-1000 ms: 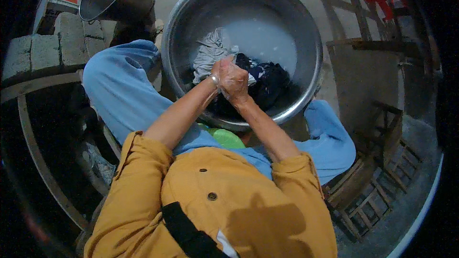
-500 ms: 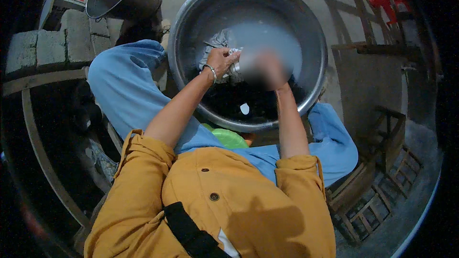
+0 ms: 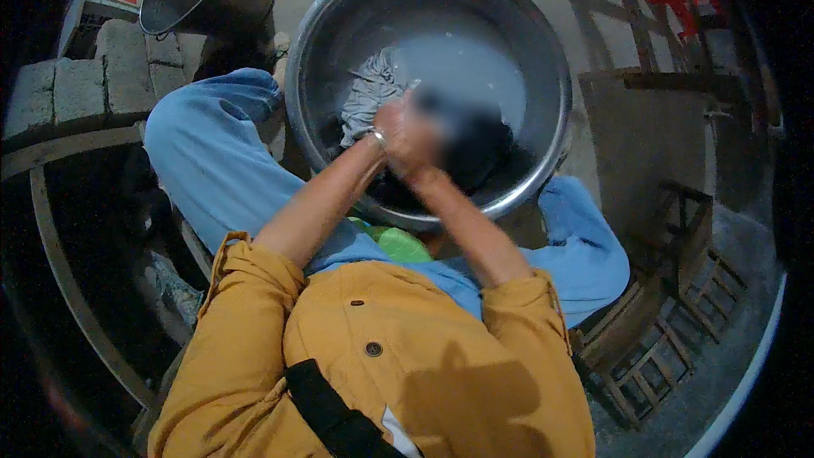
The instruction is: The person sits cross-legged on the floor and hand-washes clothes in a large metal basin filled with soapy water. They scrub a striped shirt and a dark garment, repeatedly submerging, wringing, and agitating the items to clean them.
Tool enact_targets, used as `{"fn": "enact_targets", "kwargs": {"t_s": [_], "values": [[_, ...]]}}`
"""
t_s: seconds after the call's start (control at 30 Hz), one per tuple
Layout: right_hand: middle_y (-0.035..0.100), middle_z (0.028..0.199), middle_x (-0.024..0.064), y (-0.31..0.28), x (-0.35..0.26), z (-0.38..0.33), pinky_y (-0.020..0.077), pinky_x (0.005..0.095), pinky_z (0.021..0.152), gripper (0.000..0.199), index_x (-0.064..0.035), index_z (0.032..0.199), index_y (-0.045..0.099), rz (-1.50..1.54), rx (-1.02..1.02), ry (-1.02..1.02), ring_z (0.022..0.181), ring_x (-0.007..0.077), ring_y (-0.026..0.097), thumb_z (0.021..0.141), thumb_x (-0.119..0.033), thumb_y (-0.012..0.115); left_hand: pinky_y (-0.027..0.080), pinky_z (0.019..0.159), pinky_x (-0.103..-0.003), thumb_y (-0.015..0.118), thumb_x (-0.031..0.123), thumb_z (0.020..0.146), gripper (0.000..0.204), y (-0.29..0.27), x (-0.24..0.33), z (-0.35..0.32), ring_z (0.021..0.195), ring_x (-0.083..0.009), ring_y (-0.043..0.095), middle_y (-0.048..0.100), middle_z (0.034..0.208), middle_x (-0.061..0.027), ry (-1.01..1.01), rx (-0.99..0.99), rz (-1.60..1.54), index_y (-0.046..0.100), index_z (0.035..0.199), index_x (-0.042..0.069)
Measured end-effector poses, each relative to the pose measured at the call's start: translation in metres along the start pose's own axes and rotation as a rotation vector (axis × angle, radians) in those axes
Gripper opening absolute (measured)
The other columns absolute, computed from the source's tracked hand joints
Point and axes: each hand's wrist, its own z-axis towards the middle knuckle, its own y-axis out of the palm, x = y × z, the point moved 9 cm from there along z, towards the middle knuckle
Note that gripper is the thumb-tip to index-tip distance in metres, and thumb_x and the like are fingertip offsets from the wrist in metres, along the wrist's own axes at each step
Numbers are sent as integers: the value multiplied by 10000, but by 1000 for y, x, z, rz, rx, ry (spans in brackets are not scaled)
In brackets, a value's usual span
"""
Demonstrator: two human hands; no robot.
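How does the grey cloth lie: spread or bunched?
Bunched: the grey cloth shows many crumpled folds inside the metal basin.

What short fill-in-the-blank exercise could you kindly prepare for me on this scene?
1. The silver bracelet is on the wrist of the person's ____ hand.
2. In the metal basin, the dark cloth lies to the ____ of the light grey cloth.
3. The person's trousers are light ____ in colour.

Missing words: left; right; blue.
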Motion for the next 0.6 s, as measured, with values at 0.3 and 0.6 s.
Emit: {"fn": "enact_targets", "kwargs": {"t_s": [0.3,0.6], "values": [[389,523,-30,30,97,4,326,249,484,359,-55,603,521,743,-499,663,512,104,358,764,-372,574,401,494,-251,522,443,777,421,5,14,2,569,-127,502,550,686,-54,-594,87,155,576,764,25],[541,724,-4,-5,93,17,400,232,622,157,-68,694,490,954,-504,528,696,85,468,727,-165,609,362,489,-207,587,252,774,211,4,29,13,574,-63,447,542,682,-1,-303,-517,558,554,715,52]]}}
